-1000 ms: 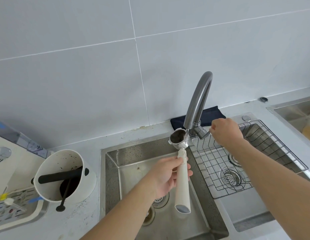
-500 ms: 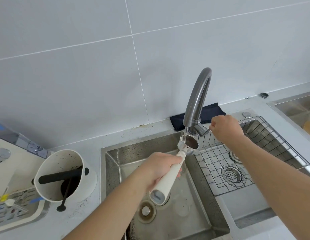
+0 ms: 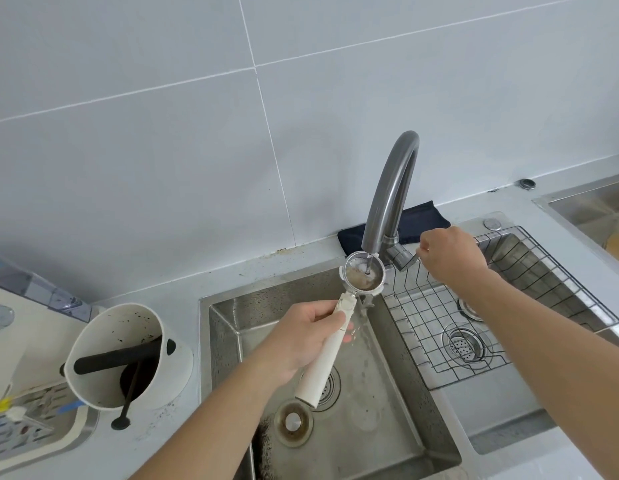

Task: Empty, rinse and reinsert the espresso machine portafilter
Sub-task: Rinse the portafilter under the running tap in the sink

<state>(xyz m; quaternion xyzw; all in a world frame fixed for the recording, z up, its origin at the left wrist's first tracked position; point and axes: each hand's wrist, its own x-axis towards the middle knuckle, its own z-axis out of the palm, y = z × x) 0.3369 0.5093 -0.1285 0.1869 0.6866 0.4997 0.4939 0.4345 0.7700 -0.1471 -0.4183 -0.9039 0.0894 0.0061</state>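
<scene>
— Presently, item one?
— Portafilter: I logged it over the left basin of the sink, basket up beneath the faucet spout, a thin stream of water falling into it and runoff dripping from its underside. White handle angled down toward me.
— Grips?
— Left hand: grip wrapped tight about the white handle. Right hand: grip closed on the faucet lever, beside the spout base.
— Surroundings?
— Wire rack seated across the right basin. Dark cloth behind the faucet on the bench. White knock box with black bar, left of the sink; I noted coffee specks inside.
</scene>
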